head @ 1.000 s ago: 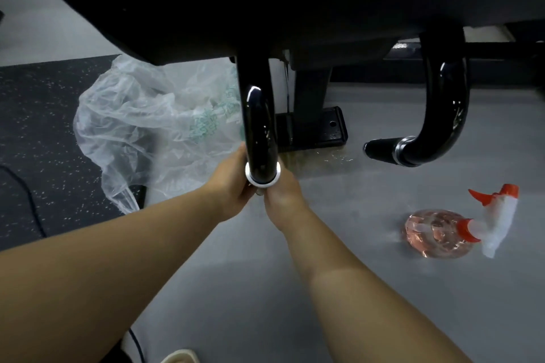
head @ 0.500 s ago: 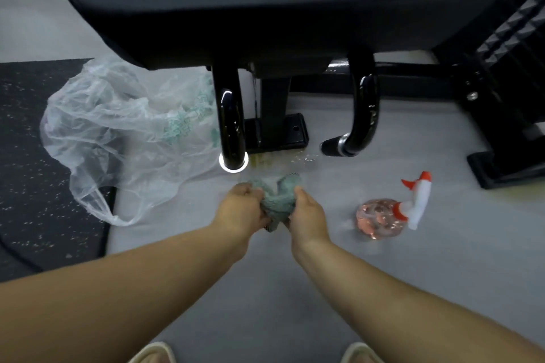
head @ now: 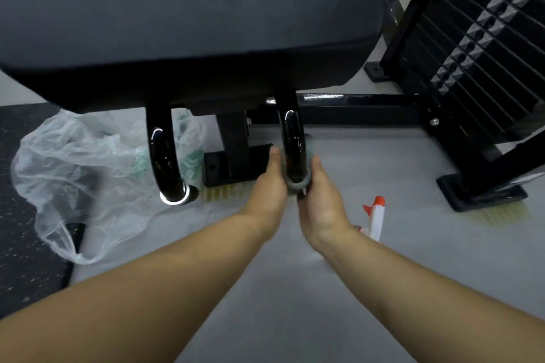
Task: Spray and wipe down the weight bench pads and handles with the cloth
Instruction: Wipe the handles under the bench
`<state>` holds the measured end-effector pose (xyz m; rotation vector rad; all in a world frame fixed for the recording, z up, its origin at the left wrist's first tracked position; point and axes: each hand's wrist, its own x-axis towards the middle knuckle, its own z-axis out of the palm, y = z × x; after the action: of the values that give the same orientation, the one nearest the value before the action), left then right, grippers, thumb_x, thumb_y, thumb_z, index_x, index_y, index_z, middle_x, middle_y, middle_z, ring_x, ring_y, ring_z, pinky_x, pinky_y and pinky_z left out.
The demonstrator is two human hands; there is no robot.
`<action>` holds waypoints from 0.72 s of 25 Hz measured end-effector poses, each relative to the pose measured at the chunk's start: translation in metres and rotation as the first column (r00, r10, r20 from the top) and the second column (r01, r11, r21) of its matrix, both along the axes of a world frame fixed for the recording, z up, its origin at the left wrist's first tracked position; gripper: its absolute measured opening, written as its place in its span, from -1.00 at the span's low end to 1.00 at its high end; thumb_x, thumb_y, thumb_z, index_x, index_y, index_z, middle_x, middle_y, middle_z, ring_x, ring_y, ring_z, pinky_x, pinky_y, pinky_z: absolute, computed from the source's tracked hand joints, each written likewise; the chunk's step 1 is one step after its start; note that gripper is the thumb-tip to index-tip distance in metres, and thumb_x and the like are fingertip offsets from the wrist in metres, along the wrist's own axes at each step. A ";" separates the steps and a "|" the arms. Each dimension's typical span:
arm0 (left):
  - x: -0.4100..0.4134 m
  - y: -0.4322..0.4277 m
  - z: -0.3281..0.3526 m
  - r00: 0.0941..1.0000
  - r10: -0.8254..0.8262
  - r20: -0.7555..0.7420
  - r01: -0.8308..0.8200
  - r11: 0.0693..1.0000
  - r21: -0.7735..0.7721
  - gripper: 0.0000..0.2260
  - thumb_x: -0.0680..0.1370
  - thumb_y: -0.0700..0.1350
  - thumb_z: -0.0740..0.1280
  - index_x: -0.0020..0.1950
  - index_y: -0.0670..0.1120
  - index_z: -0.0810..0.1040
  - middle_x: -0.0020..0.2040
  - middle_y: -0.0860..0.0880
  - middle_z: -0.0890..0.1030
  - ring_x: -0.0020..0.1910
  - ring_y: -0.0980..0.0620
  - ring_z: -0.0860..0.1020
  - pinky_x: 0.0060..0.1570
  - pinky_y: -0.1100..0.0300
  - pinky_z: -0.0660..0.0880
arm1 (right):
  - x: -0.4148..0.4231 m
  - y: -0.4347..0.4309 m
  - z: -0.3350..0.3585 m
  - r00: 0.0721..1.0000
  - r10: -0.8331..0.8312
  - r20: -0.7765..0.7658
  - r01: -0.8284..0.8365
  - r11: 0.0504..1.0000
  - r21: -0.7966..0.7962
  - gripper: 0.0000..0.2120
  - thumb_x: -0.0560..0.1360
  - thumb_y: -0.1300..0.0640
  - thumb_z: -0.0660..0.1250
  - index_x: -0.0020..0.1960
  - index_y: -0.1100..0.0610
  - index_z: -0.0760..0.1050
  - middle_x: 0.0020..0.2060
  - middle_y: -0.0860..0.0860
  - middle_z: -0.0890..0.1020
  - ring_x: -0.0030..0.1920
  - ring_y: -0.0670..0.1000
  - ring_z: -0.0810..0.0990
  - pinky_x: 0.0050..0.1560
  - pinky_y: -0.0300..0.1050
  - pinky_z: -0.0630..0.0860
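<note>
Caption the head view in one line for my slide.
Left hand and right hand hold a green cloth around a black bench handle, spray bottle nearby.

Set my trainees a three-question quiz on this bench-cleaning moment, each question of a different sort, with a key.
1. True or false: the spray bottle is on the floor, in neither hand.
2. The cloth is wrapped round: A) the handle beside the clear bag; B) the handle nearer the bottle; C) the seat pad.
3. Which hands hold the cloth there?
Key: 1 true; 2 B; 3 both, the left hand and the right hand.
</note>
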<state>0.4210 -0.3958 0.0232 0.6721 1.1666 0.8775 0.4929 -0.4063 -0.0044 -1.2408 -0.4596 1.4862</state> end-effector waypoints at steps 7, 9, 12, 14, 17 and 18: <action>0.002 0.004 -0.018 0.990 0.024 0.138 -0.022 1.000 -0.012 -0.61 0.66 0.05 0.02 0.18 -0.08 0.58 0.16 -0.07 0.62 0.26 0.03 0.51 0.40 0.06 0.29 | 0.007 0.009 -0.008 0.980 0.193 -0.037 -0.193 0.981 0.012 -0.57 0.62 -0.10 0.02 0.30 0.08 0.48 0.15 -0.01 0.62 0.23 -0.09 0.51 0.40 -0.06 0.28; -0.001 -0.002 -0.014 0.982 0.037 0.184 -0.033 0.999 -0.024 -0.59 0.65 0.09 0.00 0.26 -0.07 0.53 0.21 -0.03 0.60 0.28 0.07 0.49 0.41 0.10 0.26 | 0.006 0.002 -0.007 0.980 0.199 -0.012 -0.197 0.976 0.093 -0.58 0.62 -0.11 0.02 0.35 0.04 0.43 0.22 -0.05 0.57 0.29 -0.13 0.46 0.39 -0.11 0.26; -0.001 -0.002 -0.013 0.977 0.073 0.200 -0.071 0.997 -0.015 -0.61 0.65 0.08 0.01 0.26 -0.07 0.52 0.23 -0.03 0.58 0.29 0.07 0.48 0.41 0.11 0.26 | 0.006 -0.004 -0.008 0.979 0.201 0.041 -0.204 0.974 0.096 -0.55 0.60 -0.15 0.01 0.37 0.02 0.40 0.28 -0.08 0.51 0.33 -0.16 0.40 0.41 -0.14 0.22; 0.003 0.006 -0.020 0.975 0.092 0.203 -0.086 0.996 -0.037 -0.65 0.66 0.01 0.04 0.21 -0.09 0.54 0.18 -0.04 0.61 0.29 0.03 0.48 0.40 0.11 0.28 | 0.009 0.005 -0.014 0.972 0.225 0.070 -0.227 0.974 0.020 -0.57 0.60 -0.18 0.01 0.18 0.00 0.54 0.13 -0.09 0.61 0.25 -0.16 0.47 0.39 -0.13 0.26; 0.011 0.021 -0.035 0.989 0.092 0.119 -0.079 0.991 -0.109 -0.72 0.65 -0.04 0.09 0.08 -0.09 0.57 0.04 -0.04 0.64 0.30 -0.03 0.47 0.34 0.15 0.32 | 0.013 0.026 -0.021 0.960 0.253 0.121 -0.247 0.967 -0.058 -0.62 0.61 -0.13 0.03 -0.01 -0.01 0.58 -0.05 -0.07 0.66 0.18 -0.08 0.54 0.35 -0.10 0.31; 0.011 0.025 -0.038 0.990 0.101 0.094 -0.087 0.986 -0.142 -0.73 0.64 -0.03 0.10 0.05 -0.09 0.58 0.01 -0.04 0.65 0.29 -0.05 0.47 0.31 0.16 0.34 | 0.015 0.030 -0.023 0.957 0.259 0.133 -0.252 0.966 -0.065 -0.62 0.61 -0.13 0.04 -0.02 0.01 0.58 -0.06 -0.05 0.67 0.17 -0.06 0.55 0.36 -0.08 0.31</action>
<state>0.4322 -0.3705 -0.0151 0.4580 1.1641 0.8914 0.5075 -0.3760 -0.0274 -1.3690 -0.7039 1.6397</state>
